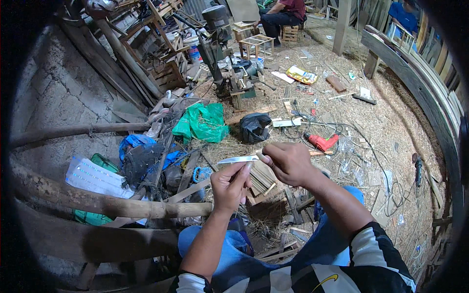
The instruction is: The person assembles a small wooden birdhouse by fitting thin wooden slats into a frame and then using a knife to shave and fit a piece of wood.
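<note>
Straw-coloured wood-shaving floor (391, 122) spread ahead & R of the grip. Mottled, rounded wooden pole (117, 205) ran L, its near end by the L forearm. Crumpled green plastic bag (201, 124) lay ahead-L; white printed sheet (95, 178) farther L, text too small to read. R hand (288, 162), knuckles up, was clamped on the knife; L hand (228, 188), wrist upright, fingers curled, met the blade's base, pinch unclear. Thin wooden slats (263, 181) sat below, glossy red power drill (322, 141) ahead-R. Slim silver metal-bladed knife (236, 159) pointed L btwn hands.
</note>
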`<state>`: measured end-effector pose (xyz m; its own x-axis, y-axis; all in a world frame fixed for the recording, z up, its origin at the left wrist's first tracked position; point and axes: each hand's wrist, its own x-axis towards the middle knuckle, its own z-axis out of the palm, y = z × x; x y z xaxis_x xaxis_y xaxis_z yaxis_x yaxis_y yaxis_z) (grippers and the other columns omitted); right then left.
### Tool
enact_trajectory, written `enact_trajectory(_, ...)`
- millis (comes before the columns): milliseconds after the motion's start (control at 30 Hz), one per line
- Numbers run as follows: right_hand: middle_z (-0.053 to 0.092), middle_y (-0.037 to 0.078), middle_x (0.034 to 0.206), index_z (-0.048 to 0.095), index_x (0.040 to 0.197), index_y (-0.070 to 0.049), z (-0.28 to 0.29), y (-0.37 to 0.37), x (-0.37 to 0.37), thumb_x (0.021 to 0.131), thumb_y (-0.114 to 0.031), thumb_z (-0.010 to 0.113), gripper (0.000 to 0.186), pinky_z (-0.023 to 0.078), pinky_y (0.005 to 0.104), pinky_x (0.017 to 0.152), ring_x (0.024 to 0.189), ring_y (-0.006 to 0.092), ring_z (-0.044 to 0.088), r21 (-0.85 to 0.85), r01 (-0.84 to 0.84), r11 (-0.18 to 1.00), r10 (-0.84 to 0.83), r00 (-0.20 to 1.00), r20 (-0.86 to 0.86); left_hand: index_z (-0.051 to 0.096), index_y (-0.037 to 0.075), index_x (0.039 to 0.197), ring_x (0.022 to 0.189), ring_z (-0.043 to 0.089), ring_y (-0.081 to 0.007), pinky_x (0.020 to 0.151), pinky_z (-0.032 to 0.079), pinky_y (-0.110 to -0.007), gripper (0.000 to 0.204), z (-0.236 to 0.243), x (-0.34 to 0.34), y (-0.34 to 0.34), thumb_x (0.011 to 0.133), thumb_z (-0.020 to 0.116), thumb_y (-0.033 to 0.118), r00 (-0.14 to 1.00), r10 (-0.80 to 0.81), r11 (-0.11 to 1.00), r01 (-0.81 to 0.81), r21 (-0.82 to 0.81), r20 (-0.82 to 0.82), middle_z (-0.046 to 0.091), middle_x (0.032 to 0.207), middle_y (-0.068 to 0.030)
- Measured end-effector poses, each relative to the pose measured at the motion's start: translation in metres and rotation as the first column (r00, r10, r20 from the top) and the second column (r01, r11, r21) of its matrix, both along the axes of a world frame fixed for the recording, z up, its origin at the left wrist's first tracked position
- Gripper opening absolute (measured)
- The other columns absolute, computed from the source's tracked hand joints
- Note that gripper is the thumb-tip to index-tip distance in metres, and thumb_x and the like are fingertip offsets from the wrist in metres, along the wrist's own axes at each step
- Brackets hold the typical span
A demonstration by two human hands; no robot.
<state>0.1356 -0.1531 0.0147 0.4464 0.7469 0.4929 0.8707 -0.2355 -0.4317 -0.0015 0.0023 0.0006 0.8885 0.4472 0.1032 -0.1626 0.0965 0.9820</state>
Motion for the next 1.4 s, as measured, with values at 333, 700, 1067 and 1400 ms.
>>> enact_trajectory(333, 0.063, 0.011, 0.074, 0.059, 0.093, -0.014, -0.012, 0.0, 0.013, 0.1, -0.037, 0.054, 0.025, 0.047, 0.048, 0.054, 0.068, 0.0361, 0.064, 0.033, 0.108, 0.994, -0.108, 0.994, 0.016, 0.07, -0.001, 0.116, 0.035, 0.038, -0.0049, 0.031, 0.027, -0.021, 0.023, -0.003, 0.005, 0.005, 0.098, 0.063, 0.011, 0.999, -0.019, 0.967, 0.01, -0.253, -0.034, 0.057, 0.062, -0.0039)
enact_trajectory(700, 0.063, 0.012, 0.076, 0.058, 0.09, -0.011, -0.001, -0.001, -0.004, 0.099, -0.036, 0.056, 0.026, 0.047, 0.0475, 0.055, 0.068, 0.0356, 0.064, 0.048, 0.061, 0.997, -0.06, 0.998, -0.027, 0.07, -0.002, 0.107, 0.033, 0.038, -0.0057, 0.031, 0.027, -0.021, 0.021, 0.006, 0.001, 0.003, 0.1, 0.062, 0.015, 0.996, -0.033, 0.98, 0.016, -0.199, -0.081, 0.055, 0.058, -0.0033)
enact_trajectory(1067, 0.06, 0.011, 0.073, 0.058, 0.09, -0.011, -0.003, -0.002, -0.001, 0.098, -0.032, 0.057, 0.022, 0.044, 0.0457, 0.052, 0.063, 0.0351, 0.061, 0.023, 0.026, 0.999, -0.026, 1.0, 0.011, 0.072, -0.003, 0.107, 0.038, 0.042, -0.0036, 0.032, 0.031, -0.02, 0.023, 0.006, 0.003, 0.0, 0.099, 0.064, 0.018, 0.994, -0.035, 0.996, 0.026, -0.088, -0.102, 0.057, 0.06, -0.0016)
enact_trajectory(1400, 0.062, 0.011, 0.074, 0.057, 0.088, -0.013, 0.001, 0.0, -0.005, 0.098, -0.035, 0.057, 0.025, 0.047, 0.0471, 0.053, 0.067, 0.0356, 0.064, 0.041, 0.126, 0.991, -0.125, 0.992, -0.012, 0.071, -0.003, 0.106, 0.035, 0.041, -0.0063, 0.032, 0.03, -0.022, 0.021, 0.001, 0.002, 0.001, 0.099, 0.064, 0.015, 0.997, 0.028, 0.999, -0.031, -0.032, -0.078, 0.058, 0.059, -0.004)
